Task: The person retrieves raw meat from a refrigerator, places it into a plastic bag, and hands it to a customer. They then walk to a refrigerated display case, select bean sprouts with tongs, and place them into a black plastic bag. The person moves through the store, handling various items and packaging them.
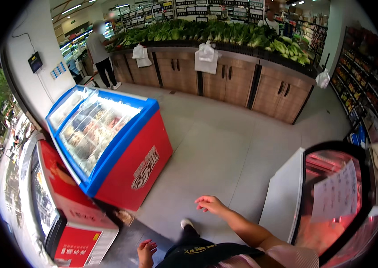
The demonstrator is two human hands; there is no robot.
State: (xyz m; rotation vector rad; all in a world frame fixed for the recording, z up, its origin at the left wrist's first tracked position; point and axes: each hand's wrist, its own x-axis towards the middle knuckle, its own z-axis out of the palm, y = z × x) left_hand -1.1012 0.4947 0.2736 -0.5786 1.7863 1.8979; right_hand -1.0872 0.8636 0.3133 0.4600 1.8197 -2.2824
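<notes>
My right hand [209,204] reaches forward over the tiled floor, empty, with its fingers loosely curled and apart. At the bottom, my left hand [147,249] holds nothing either; its fingers are bent and spread. Both hang in the air, touching no object. The dark apron [209,254] I wear shows between them, and one light shoe [186,223] stands on the floor ahead. The nearest large thing to my left hand is a red and white freezer [85,234]. A glass-sided display case [329,197] with reddish contents stands to the right of my right arm.
A red chest freezer with a blue frame [135,160] holds frozen goods at left. Across the floor, a wooden-fronted counter [222,73] bears leafy greens [182,31], with plastic bags [206,58] hanging from it. A person [98,47] stands at its left end, another [270,21] behind it. Shelves line the right.
</notes>
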